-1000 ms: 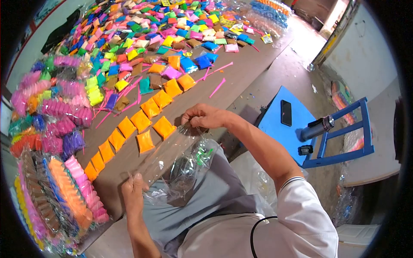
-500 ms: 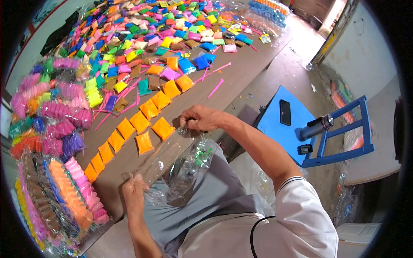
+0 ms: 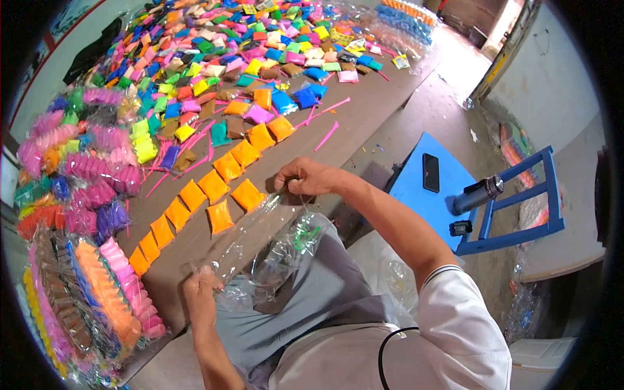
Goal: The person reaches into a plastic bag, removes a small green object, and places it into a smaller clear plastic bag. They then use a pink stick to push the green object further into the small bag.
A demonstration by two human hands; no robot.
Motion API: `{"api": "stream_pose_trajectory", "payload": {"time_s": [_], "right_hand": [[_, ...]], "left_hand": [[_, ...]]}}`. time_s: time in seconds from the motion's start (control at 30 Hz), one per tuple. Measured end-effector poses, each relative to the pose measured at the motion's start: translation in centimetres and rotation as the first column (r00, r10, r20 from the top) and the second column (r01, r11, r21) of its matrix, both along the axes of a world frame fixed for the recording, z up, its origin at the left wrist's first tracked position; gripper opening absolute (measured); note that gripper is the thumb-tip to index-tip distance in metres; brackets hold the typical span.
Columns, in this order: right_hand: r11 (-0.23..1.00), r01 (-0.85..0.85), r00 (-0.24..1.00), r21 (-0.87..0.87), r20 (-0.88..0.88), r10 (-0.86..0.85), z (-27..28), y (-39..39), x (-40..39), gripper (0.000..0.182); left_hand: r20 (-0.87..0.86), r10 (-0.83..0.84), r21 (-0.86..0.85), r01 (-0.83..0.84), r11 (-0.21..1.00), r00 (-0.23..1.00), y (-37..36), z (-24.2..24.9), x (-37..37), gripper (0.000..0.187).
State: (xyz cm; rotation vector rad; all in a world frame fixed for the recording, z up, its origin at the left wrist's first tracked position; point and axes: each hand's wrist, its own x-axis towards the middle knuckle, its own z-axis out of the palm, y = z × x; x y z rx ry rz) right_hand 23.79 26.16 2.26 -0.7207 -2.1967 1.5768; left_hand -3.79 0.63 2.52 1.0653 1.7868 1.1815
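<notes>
A clear plastic bag (image 3: 250, 235) is stretched between my two hands along the table's near edge, its loose part hanging over my lap. My left hand (image 3: 203, 286) pinches one end of it. The other end is gripped by my right hand (image 3: 300, 177), fingers curled closed. Just beyond the bag, two orange packets (image 3: 247, 195) lie apart from the rest. Behind them, a slanting row of several orange packets (image 3: 214, 186) runs across the brown table (image 3: 195, 244).
Loose coloured packets (image 3: 227, 45) heap over the far table. Wrapped stacks of packets (image 3: 107, 292) line the left side. Pink strips (image 3: 326, 136) lie about. A blue chair (image 3: 429, 214) at right bears a phone (image 3: 430, 171), a flask (image 3: 478, 195) and a small black device (image 3: 461, 227).
The plastic between my hands looks more taut and shinier. Both hands keep their grip and have hardly moved. The orange packets stay in place.
</notes>
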Motion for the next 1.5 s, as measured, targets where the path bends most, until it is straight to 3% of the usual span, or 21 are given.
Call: {"api": "stream_pose_trajectory", "payload": {"time_s": [0.2, 0.27, 0.3, 0.37, 0.4, 0.47, 0.7, 0.77, 0.8, 0.87, 0.9, 1.0, 1.07, 1.2, 1.3, 1.37, 1.4, 1.47, 1.5], "right_hand": [[0.965, -0.013, 0.997, -0.262, 0.07, 0.032, 0.8, 0.6, 0.6, 0.022], [0.995, -0.005, 0.999, -0.098, 0.035, 0.008, 1.0, 0.0, 0.3, 0.019], [0.995, -0.004, 0.999, -0.098, 0.036, 0.008, 1.1, -0.2, 0.1, 0.019], [0.997, 0.041, 0.992, 0.066, 0.114, -0.049, 1.3, -0.6, -0.3, 0.019], [0.997, 0.041, 0.992, 0.065, 0.115, -0.048, 1.1, -0.8, -0.6, 0.019], [0.956, -0.014, 0.981, 0.292, 0.187, -0.043, 0.5, -0.7, -0.9, 0.018], [0.92, -0.057, 0.978, 0.388, 0.208, -0.028, -0.7, -0.1, -0.2, 0.022], [0.974, -0.006, 0.993, 0.228, 0.119, -0.022, -0.7, 0.0, 0.0, 0.021], [0.973, -0.006, 0.993, 0.229, 0.119, -0.022, -0.4, -0.1, 0.0, 0.021], [0.995, -0.023, 0.998, -0.097, 0.051, 0.028, 0.4, -0.5, 0.2, 0.019], [0.995, -0.025, 0.998, -0.097, 0.051, 0.03, 0.2, -0.5, 0.1, 0.019], [0.998, -0.061, 0.997, -0.006, 0.038, 0.061, -0.2, -0.6, -0.1, 0.02], [0.977, 0.006, 0.99, 0.211, 0.139, -0.036, 0.0, -0.8, -0.4, 0.017], [0.95, 0.016, 0.998, 0.311, 0.054, -0.035, -1.4, -0.1, -0.4, 0.016], [0.964, 0.07, 0.997, 0.257, -0.002, -0.072, -2.0, 0.6, 0.2, 0.018], [0.924, 0.371, 0.927, -0.087, -0.017, -0.374, -2.0, 0.8, 1.4, 0.02], [0.925, 0.369, 0.928, -0.09, -0.015, -0.372, -1.9, 0.9, 2.3, 0.02], [0.786, 0.615, 0.788, 0.063, -0.015, -0.615, -1.1, 0.6, 4.6, 0.023], [0.786, 0.615, 0.788, 0.062, -0.012, -0.615, -0.7, 0.2, 5.5, 0.023]], "left_hand": [[0.001, 0.056, 0.039, -0.056, 0.998, 0.998, -0.2, -0.2, 0.2, 0.048], [0.01, 0.051, 0.042, -0.052, 0.998, 0.999, -0.2, -0.4, 0.1, 0.048], [0.017, 0.046, 0.045, -0.047, 0.998, 0.999, -0.2, -0.4, 0.1, 0.049], [0.022, 0.043, 0.049, -0.044, 0.998, 0.999, -0.2, -0.3, 0.2, 0.049], [0.027, 0.039, 0.052, -0.04, 0.998, 0.999, -0.3, -0.2, 0.2, 0.05], [0.011, 0.035, 0.046, -0.035, 0.998, 0.999, -0.2, 0.0, 0.4, 0.05], [-0.041, -0.007, 0.012, 0.008, 1.0, 0.999, 0.0, 1.1, 1.0, 0.05], [-0.006, 0.004, 0.032, -0.004, 0.999, 1.0, -0.2, 0.5, 0.7, 0.05], [0.028, 0.017, 0.048, -0.018, 0.999, 0.999, -0.3, 0.3, 0.5, 0.051], [0.02, 0.009, 0.054, -0.01, 0.998, 1.0, -0.4, 0.3, 0.3, 0.051], [0.012, 0.002, 0.058, -0.002, 0.998, 1.0, -0.5, 0.3, 0.3, 0.051], [0.015, -0.001, 0.054, 0.0, 0.999, 1.0, -0.5, 0.1, 0.2, 0.051], [0.006, 0.004, 0.046, -0.005, 0.999, 1.0, -0.5, 0.1, 0.2, 0.051], [0.007, 0.015, 0.041, -0.015, 0.999, 1.0, -0.5, -0.1, 0.3, 0.05], [0.029, 0.02, 0.064, -0.022, 0.998, 0.999, -0.5, 0.0, 0.3, 0.048], [0.032, 0.034, 0.063, -0.036, 0.997, 0.999, -0.6, -0.1, 0.1, 0.048], [0.033, 0.048, 0.063, -0.05, 0.997, 0.998, -0.7, -0.2, 0.0, 0.047], [0.062, 0.056, 0.061, -0.059, 0.996, 0.996, -0.7, 0.3, 0.2, 0.046], [0.09, 0.058, 0.063, -0.064, 0.996, 0.994, -0.6, 0.5, 0.4, 0.045]]}}
